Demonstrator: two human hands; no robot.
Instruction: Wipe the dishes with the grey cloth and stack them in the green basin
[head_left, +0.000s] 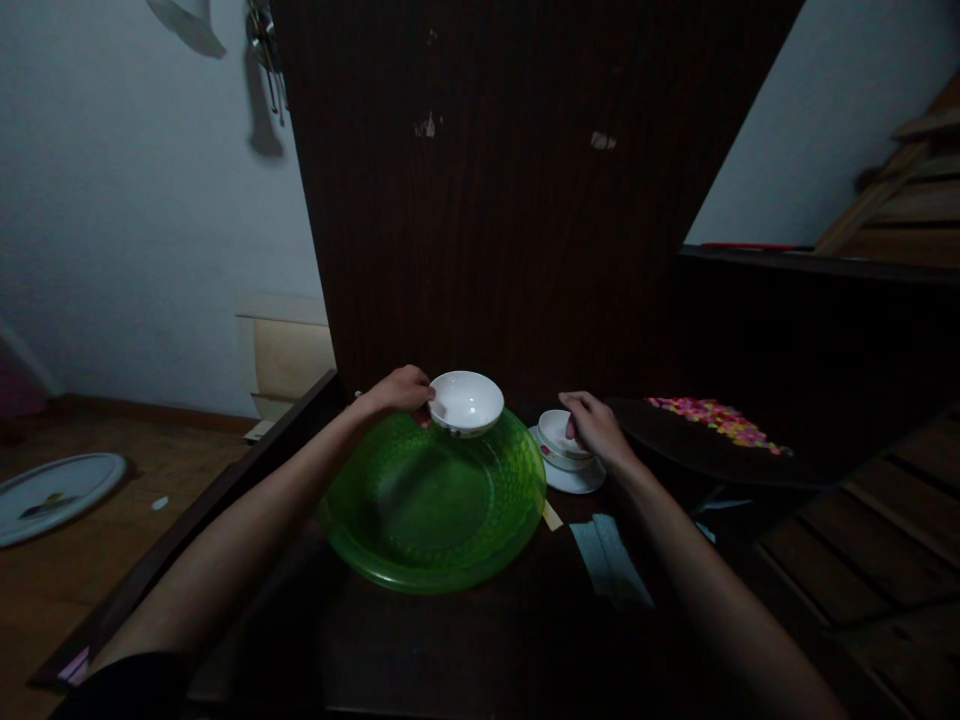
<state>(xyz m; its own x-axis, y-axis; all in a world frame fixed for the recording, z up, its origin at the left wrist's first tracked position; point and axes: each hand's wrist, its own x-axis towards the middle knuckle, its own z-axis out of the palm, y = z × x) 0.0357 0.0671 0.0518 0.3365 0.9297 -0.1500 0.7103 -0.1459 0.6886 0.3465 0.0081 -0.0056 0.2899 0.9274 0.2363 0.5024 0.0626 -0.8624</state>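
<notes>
My left hand (399, 391) is closed on the rim of a small white bowl (466, 402), holding it just over the far edge of a large green plastic basin (420, 530). My right hand (596, 427) grips a white cup (559, 440) with a red mark on its side. The cup stands on a white saucer (577, 480) to the right of the basin. All of this rests on a dark wooden table (480, 640).
A dark wooden cabinet (510, 200) stands right behind the table. A dark tray with coloured bits (712, 420) lies at the right, and a grey folded cloth (611, 560) lies near the basin. On the floor at the left lies a white plate (52, 495).
</notes>
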